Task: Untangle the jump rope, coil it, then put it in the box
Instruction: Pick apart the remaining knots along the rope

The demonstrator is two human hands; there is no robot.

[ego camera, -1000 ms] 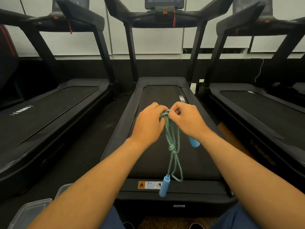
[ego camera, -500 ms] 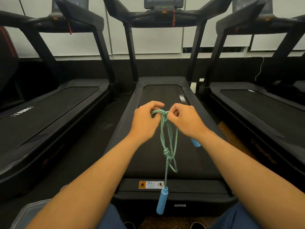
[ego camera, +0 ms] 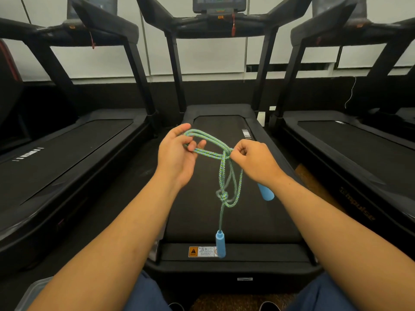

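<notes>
While the jump rope hangs in mid-air over the middle treadmill belt, the relation that matters is where the lower knot sits relative to the two grips: straight below the right hand, well clear of both.

- Left hand: grip half closed, fingers hooked through a doubled loop of rope, palm turned up.
- Right hand: grip clenched, pinching the crossing where the loop strands meet the hanging strands. One blue handle pokes out under that wrist; cannot tell if the hand holds it or it just hangs there.
- Loop's long axis runs roughly level, left hand to right hand. Below the pinch the axis turns vertical: several strands drop to the knot, then a single strand down to the second blue handle, dangling free near the belt's rear edge.
- Right hand is nearer the knot; left hand is offset to the side.

Judgement: untangle step, early in the task; coiling not started. Clear box only partly visible at lower left, nothing in it that shows. The free handle probably has to feed back up through the knot.
</notes>
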